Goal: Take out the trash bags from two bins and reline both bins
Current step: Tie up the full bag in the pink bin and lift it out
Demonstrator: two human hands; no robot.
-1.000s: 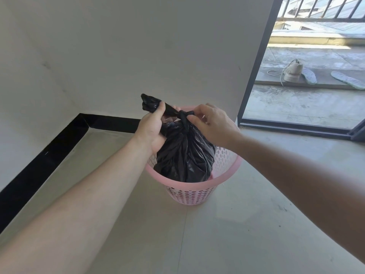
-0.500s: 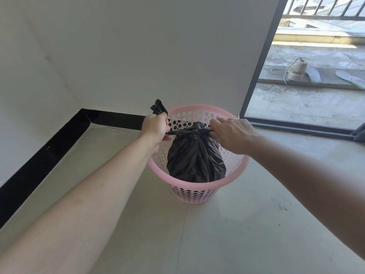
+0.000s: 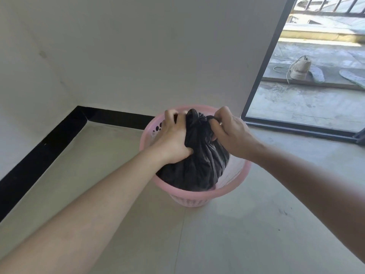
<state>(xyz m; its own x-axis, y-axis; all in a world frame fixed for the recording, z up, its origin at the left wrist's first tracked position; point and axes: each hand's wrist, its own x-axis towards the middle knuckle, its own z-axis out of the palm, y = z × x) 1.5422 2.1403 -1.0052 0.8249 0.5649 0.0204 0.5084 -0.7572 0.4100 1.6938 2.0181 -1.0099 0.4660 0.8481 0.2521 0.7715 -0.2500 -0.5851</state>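
Note:
A pink perforated plastic bin stands on the floor near the room's corner. Inside it sits a full black trash bag, gathered and knotted at the top, its neck rising just above the far rim. My left hand grips the bag's left side below the knot. Closed on the twisted neck and knot from the right is my right hand. The bag's lower part is hidden by the bin wall.
White walls with a black skirting board close off the left and back. A dark-framed glass door is at the right; a shoe and insoles lie outside. The grey floor stretches in front of the bin.
Both hands have moved in toward the bag's top and grip it closer together. The loose tail that my left hand pulled out sideways is now bunched at the knot.

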